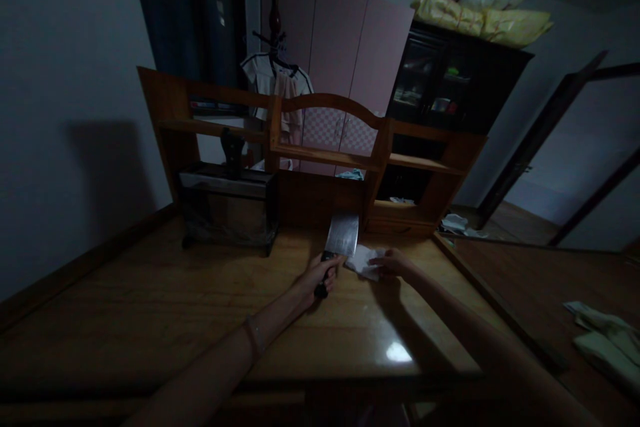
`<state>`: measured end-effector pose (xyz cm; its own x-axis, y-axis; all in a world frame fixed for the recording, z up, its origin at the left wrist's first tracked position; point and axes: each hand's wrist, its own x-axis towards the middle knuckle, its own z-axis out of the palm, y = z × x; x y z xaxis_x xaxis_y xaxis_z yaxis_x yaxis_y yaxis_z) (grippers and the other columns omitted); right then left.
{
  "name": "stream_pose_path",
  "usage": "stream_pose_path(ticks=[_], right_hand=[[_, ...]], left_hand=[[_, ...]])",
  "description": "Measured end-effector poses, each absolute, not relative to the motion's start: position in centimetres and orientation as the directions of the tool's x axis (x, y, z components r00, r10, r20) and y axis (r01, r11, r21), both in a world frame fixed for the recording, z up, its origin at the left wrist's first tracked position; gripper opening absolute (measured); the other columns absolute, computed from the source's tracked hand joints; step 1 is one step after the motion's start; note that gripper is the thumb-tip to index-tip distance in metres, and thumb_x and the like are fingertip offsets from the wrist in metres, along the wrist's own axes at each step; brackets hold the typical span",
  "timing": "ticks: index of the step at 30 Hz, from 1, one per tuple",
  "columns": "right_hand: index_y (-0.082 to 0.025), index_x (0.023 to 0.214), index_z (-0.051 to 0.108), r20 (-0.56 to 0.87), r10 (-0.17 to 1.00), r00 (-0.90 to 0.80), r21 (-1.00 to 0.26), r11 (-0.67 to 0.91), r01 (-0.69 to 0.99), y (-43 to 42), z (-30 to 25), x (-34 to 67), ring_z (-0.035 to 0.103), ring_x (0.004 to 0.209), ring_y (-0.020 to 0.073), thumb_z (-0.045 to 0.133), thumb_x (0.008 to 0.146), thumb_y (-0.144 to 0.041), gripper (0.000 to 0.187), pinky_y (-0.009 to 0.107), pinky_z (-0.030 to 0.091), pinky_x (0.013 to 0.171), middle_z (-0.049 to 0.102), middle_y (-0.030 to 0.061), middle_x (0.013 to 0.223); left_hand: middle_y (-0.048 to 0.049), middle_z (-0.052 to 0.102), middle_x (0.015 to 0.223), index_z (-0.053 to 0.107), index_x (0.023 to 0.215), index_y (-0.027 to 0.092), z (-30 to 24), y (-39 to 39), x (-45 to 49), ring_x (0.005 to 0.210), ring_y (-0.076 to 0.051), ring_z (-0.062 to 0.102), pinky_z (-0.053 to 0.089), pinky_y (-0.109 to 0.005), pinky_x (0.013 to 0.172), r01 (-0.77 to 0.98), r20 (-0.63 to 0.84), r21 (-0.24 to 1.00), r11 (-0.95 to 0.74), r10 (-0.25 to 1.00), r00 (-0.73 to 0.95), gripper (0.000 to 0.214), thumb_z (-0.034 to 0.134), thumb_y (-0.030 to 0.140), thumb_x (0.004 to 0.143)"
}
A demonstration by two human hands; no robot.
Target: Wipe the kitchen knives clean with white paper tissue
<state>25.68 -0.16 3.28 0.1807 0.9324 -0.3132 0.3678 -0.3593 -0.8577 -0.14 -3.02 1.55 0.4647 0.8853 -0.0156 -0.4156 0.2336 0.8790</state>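
My left hand (pixel 320 275) is wrapped round the black handle of a cleaver (pixel 343 235). Its broad metal blade points away from me, tilted a little to the right, above the wooden desk (pixel 150 307). Just right of the blade, my right hand (pixel 393 263) pinches a crumpled white cloth or tissue (pixel 364 261) between its fingers. The cloth's left edge comes close to the lower corner of the blade; whether they touch I cannot tell. Farther back on the left stands a dark knife block (pixel 227 207), with black handles (pixel 233 150) sticking up from its top.
A wooden shelf unit (pixel 327 159) rises along the desk's back edge. A wall (pixel 75 147) bounds the left side. Right of the desk, pale green fabric (pixel 607 340) lies on a brown surface. Behind are pink wardrobe doors (pixel 337 47) and a dark cabinet (pixel 450 80).
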Motion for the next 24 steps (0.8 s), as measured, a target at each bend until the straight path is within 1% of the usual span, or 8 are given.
stream_pose_path(ticks=[5, 8, 12, 14, 16, 20, 22, 24], right_hand=[[-0.014, 0.072, 0.063, -0.268, 0.943, 0.197, -0.785, -0.333, 0.522, -0.5, 2.7, 25.7, 0.061, 0.050, 0.0168, 0.077, 0.062, -0.034, 0.026, 0.022, 0.047, 0.044, 0.064, 0.0038, 0.056], [-0.014, 0.088, 0.063, -0.143, 0.958, 0.248, -0.740, -0.270, 0.616, -1.1, 2.9, 25.5, 0.066, 0.073, 0.0241, 0.080, 0.059, -0.036, 0.040, 0.027, 0.051, 0.058, 0.068, 0.0079, 0.075], [-0.016, 0.125, 0.046, 0.145, 0.952, 0.269, -0.638, -0.118, 0.761, -2.9, 3.5, 25.0, 0.047, 0.118, 0.0331, 0.081, 0.058, -0.034, 0.077, 0.038, 0.043, 0.091, 0.055, 0.0154, 0.122], [-0.018, 0.131, 0.042, 0.335, 0.933, 0.132, -0.508, 0.061, 0.859, -4.1, 3.6, 24.8, 0.040, 0.125, 0.0313, 0.073, 0.069, -0.032, 0.071, 0.040, 0.037, 0.100, 0.046, 0.0146, 0.133], [-0.021, 0.128, 0.047, 0.416, 0.909, -0.043, -0.394, 0.222, 0.892, -5.2, 3.5, 24.6, 0.041, 0.125, 0.0281, 0.063, 0.078, -0.029, 0.054, 0.040, 0.034, 0.103, 0.043, 0.0110, 0.138], [-0.023, 0.120, 0.058, 0.303, 0.937, -0.172, -0.446, 0.300, 0.843, -6.7, 2.6, 24.8, 0.045, 0.124, 0.0263, 0.058, 0.083, -0.033, 0.038, 0.039, 0.030, 0.107, 0.046, 0.0080, 0.138], [-0.022, 0.121, 0.058, 0.236, 0.959, -0.158, -0.524, 0.263, 0.810, -6.8, 2.3, 25.2, 0.040, 0.129, 0.0266, 0.061, 0.081, -0.038, 0.043, 0.040, 0.026, 0.110, 0.046, 0.0084, 0.139], [-0.022, 0.123, 0.057, 0.188, 0.978, -0.089, -0.600, 0.187, 0.778, -6.3, 2.4, 25.7, 0.036, 0.132, 0.0273, 0.071, 0.070, -0.041, 0.058, 0.041, 0.025, 0.110, 0.046, 0.0079, 0.139]], left_hand=[[0.0096, 0.037, 0.052, 0.044, 0.072, 0.020, 1.6, -3.0, -0.1, 0.034, -0.003, 0.029, 0.024, -0.017, 0.032, -0.412, -0.002, 0.884, 0.222, 0.882, 0.471, 0.035, 0.071, 0.042, 0.071], [0.0097, 0.038, 0.052, 0.045, 0.075, 0.020, 1.5, -2.9, -0.1, 0.034, -0.003, 0.030, 0.024, -0.016, 0.032, -0.407, -0.020, 0.882, 0.238, 0.881, 0.472, 0.034, 0.071, 0.042, 0.071], [0.0094, 0.039, 0.052, 0.045, 0.075, 0.019, 1.4, -2.8, 0.0, 0.035, -0.003, 0.029, 0.024, -0.016, 0.032, -0.426, -0.004, 0.875, 0.231, 0.882, 0.472, 0.033, 0.070, 0.041, 0.072], [0.0095, 0.038, 0.051, 0.045, 0.074, 0.019, 1.4, -2.8, 0.0, 0.035, -0.003, 0.029, 0.025, -0.016, 0.032, -0.429, -0.003, 0.873, 0.232, 0.883, 0.470, 0.033, 0.070, 0.041, 0.072], [0.0098, 0.037, 0.050, 0.045, 0.074, 0.019, 1.4, -2.9, 0.0, 0.034, -0.003, 0.029, 0.025, -0.016, 0.032, -0.429, -0.009, 0.873, 0.234, 0.885, 0.465, 0.033, 0.070, 0.041, 0.072], [0.0097, 0.038, 0.051, 0.046, 0.077, 0.019, 1.4, -2.9, 0.0, 0.034, -0.003, 0.030, 0.024, -0.016, 0.032, -0.427, -0.010, 0.875, 0.230, 0.889, 0.458, 0.033, 0.071, 0.041, 0.071], [0.0095, 0.038, 0.052, 0.045, 0.075, 0.019, 1.4, -2.8, 0.0, 0.034, -0.003, 0.030, 0.024, -0.017, 0.032, -0.425, -0.023, 0.872, 0.243, 0.887, 0.461, 0.033, 0.070, 0.041, 0.071], [0.0093, 0.038, 0.051, 0.044, 0.072, 0.019, 1.4, -2.8, 0.0, 0.034, -0.003, 0.030, 0.024, -0.017, 0.032, -0.424, -0.031, 0.870, 0.251, 0.887, 0.462, 0.034, 0.070, 0.041, 0.072]])
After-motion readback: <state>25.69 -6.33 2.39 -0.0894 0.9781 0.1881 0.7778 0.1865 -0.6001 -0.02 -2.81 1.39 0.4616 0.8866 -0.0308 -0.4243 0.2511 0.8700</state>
